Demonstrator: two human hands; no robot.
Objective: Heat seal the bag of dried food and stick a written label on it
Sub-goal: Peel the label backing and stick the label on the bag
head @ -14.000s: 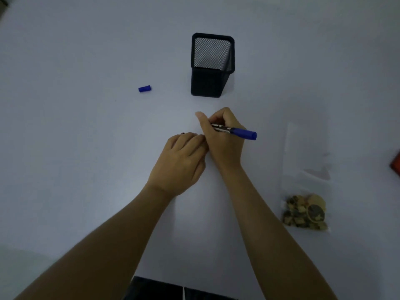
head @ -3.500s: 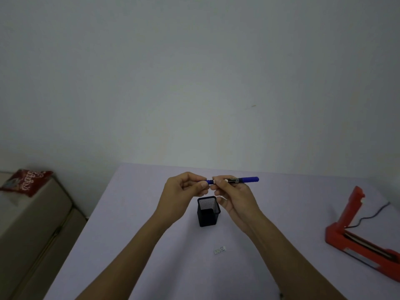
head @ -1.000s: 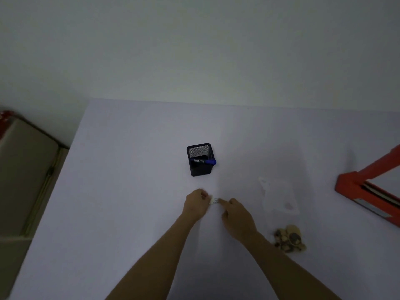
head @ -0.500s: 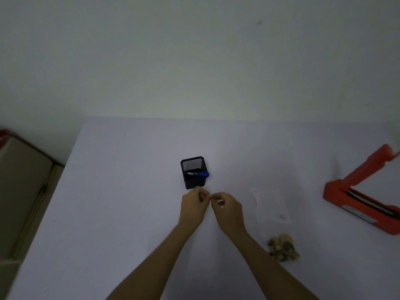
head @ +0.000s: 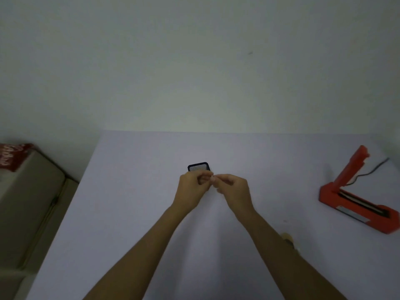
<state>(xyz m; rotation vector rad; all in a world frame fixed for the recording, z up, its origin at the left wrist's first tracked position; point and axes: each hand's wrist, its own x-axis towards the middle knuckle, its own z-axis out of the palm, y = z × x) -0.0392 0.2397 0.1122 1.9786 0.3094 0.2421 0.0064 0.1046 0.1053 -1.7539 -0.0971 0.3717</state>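
Observation:
My left hand (head: 192, 187) and my right hand (head: 233, 189) are raised together above the table, fingertips meeting around a small white label (head: 213, 176) that is barely visible between them. Both hands pinch it. Behind my left hand stands the black mesh pen holder (head: 198, 166), mostly hidden. The bag of dried food (head: 287, 240) lies on the table at the right, almost fully covered by my right forearm; only a bit of tan food shows. The red heat sealer (head: 355, 204) sits open at the far right, its lid raised.
The white table (head: 134, 213) runs to a plain wall at the back. A black cable (head: 372, 171) trails from the sealer. Left of the table stands a beige box (head: 26, 202) with a red packet (head: 13, 155) on top.
Both hands have lifted the label off the table and hold it in front of the pen holder. The view has tilted up, and my right forearm now covers the bag.

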